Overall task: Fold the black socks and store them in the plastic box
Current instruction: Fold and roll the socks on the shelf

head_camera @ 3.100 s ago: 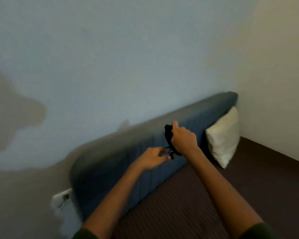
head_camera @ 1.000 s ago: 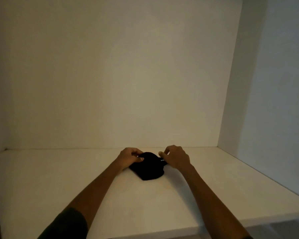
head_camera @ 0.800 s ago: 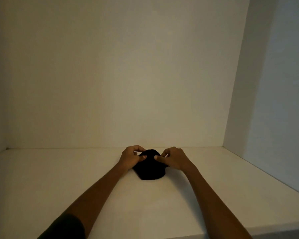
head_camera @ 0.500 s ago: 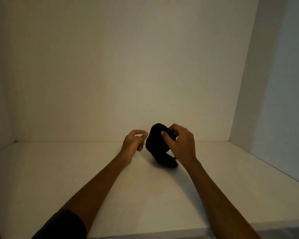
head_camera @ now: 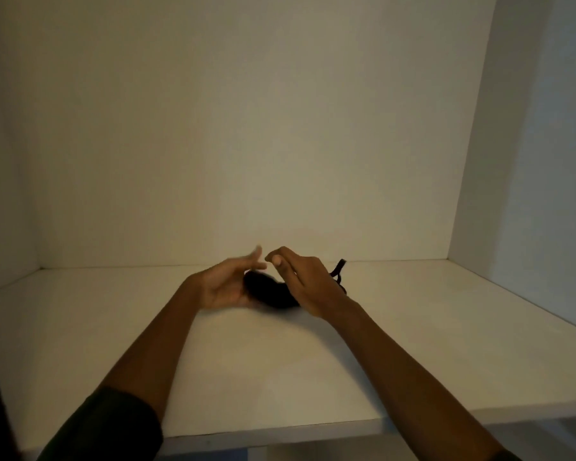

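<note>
On white shelf [head_camera: 280,377]: black sock bundle [head_camera: 270,292].
Left hand [head_camera: 228,284]: spread wide, palm against bundle.
Right hand [head_camera: 305,281]: grip state indeterminate.

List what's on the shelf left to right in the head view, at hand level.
Left hand → black sock bundle → right hand → thin black strap sticking out past the right hand, all over the white shelf.

Black sock bundle [head_camera: 270,291] on white shelf [head_camera: 413,344], between both hands. Left hand [head_camera: 228,287] palm up, fingers spread (blurred), touching bundle's left end. Right hand [head_camera: 305,282] over right end, fingers curled, grip possibly loose. Dark loop [head_camera: 339,271] protrudes behind right hand.
</note>
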### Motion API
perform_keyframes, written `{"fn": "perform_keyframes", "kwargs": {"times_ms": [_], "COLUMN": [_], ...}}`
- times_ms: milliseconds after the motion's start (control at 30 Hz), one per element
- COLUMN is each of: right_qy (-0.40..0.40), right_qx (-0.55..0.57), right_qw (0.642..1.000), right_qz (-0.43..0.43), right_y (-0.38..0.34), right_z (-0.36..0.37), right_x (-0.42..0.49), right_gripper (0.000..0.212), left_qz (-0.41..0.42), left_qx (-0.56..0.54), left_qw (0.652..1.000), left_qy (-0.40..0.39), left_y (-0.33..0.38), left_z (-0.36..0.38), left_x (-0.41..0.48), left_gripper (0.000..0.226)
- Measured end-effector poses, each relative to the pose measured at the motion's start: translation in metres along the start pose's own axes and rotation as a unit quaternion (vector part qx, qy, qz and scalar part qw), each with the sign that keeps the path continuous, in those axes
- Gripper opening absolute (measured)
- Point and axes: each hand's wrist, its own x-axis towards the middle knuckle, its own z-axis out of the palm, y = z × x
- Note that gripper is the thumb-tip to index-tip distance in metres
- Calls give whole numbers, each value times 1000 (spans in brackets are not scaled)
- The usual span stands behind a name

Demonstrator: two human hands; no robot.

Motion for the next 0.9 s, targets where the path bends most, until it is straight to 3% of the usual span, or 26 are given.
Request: {"fn": "perform_keyframes", "kwargs": {"times_ms": [67, 200, 400, 533, 667, 900], "right_qy": [18, 13, -152, -162, -152, -106], "right_qx": [-24, -111, -240, -217, -197, -81], "right_qw": [999, 989, 926, 932, 934, 931], "right_qz": [19, 92, 247, 239, 256, 339], "right_y": [5, 34, 59, 62, 63, 76], "right_z": [-1, -8, -18, -28, -35, -41], "right_x": [1, 3, -8, -10, -9, -10], "right_gripper": [33, 31, 40, 28, 35, 28], "left_qz": [-34, -19, -26, -26, -22, -53], "left_qx": [102, 200, 211, 169, 140, 213], "left_qw": [993, 971, 970, 980, 984, 955], "left_qy": [47, 128, 114, 101, 112, 200], "left_y": [0, 4, -1, -4, -4, -1], "left_z": [-12, -23, -24, -35, -35, -28], "left_x": [-5, -1, 2, 2, 4, 6], "left_gripper": [94, 58, 44, 44, 31, 15]}}
